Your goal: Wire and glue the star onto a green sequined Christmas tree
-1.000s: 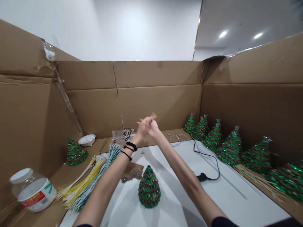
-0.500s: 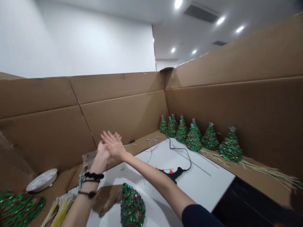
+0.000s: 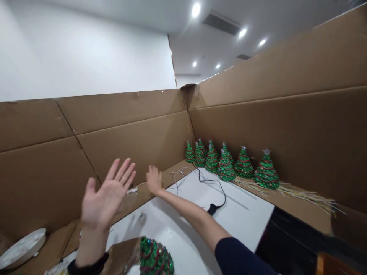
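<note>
My left hand is raised with its palm showing and fingers spread, holding nothing. To its right, my right hand reaches over the far edge of the white table, back toward me, fingers stretched out and empty. The two hands are apart. Below them a small green Christmas tree with red garland stands on the white board, its lower part cut off by the frame. Beyond my right forearm lies a black-handled glue gun, mostly hidden by the arm.
Several finished trees with silver stars line the right cardboard wall. Thin pale strips lie before them. A black cord crosses the board. At lower left rests a white dish; an orange-brown object shows lower right.
My hands were pressed together and have moved apart, the left turning palm toward me and the right moving right. The view has swung slightly to the right.
</note>
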Demonstrator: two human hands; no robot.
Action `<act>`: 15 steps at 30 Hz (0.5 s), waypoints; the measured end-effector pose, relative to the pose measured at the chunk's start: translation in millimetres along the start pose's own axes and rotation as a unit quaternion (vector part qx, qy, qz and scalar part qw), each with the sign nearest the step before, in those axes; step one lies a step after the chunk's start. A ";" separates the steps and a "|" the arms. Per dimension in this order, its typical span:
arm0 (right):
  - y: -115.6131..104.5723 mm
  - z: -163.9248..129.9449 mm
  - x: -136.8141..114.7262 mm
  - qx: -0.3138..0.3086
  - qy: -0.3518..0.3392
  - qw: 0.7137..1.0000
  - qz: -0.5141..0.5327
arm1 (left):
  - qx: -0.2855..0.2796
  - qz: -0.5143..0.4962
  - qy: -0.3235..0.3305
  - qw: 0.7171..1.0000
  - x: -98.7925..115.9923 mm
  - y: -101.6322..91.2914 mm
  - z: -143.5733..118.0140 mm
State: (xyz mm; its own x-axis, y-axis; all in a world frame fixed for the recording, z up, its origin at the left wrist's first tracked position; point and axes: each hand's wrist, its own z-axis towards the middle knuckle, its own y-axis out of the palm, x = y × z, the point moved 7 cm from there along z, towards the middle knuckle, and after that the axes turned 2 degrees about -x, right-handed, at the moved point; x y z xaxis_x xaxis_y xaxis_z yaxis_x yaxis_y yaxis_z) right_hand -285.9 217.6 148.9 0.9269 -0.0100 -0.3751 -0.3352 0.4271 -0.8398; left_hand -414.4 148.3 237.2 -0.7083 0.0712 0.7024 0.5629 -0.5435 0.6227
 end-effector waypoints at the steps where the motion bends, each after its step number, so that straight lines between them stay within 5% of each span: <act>1: 1.5 -1.4 29.4 -0.014 0.043 0.999 0.000 | -0.033 -0.034 0.024 0.999 6.6 9.3 -11.8; 4: -1.4 -7.4 113.3 -0.040 0.115 0.992 -0.019 | -0.074 -0.128 0.009 0.989 3.4 5.2 -35.0; 8: -11.4 -14.5 203.8 -0.065 0.196 0.976 -0.073 | -0.094 -0.226 -0.003 0.969 -12.8 -34.9 -34.7; 11: -11.7 -10.0 235.6 -0.083 0.217 0.967 -0.104 | -0.103 -0.253 0.004 0.962 -19.5 -52.4 -30.6; 15: 3.4 9.6 233.4 -0.093 0.171 0.973 -0.123 | -0.095 -0.223 0.007 0.970 -23.8 -56.9 -32.9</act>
State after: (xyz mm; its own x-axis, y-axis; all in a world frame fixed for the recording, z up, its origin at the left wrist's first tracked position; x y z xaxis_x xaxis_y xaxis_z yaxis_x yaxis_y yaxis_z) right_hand -69.1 225.3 62.3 0.8833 -0.4050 -0.2361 -0.1652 0.2025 -0.9653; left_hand -443.6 150.0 173.7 -0.8697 0.3248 0.3716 0.1109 -0.6051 0.7884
